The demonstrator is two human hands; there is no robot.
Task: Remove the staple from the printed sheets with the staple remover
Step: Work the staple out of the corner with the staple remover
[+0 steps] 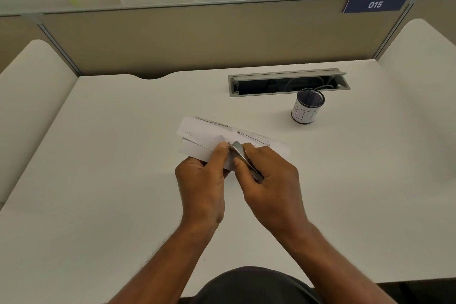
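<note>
The printed sheets (204,134) are white, folded and held a little above the white desk (111,155) at its middle. My left hand (202,180) grips their near edge, thumb on top. My right hand (269,180) grips the metal staple remover (243,155), whose silver tip meets the paper right beside my left thumb. The staple itself is hidden under the tool and fingers.
A black mesh cup (308,106) with a white label reading "BIN" stands at the back right. Behind it an open cable tray (288,81) is sunk into the desk. A beige partition (197,39) closes the far side.
</note>
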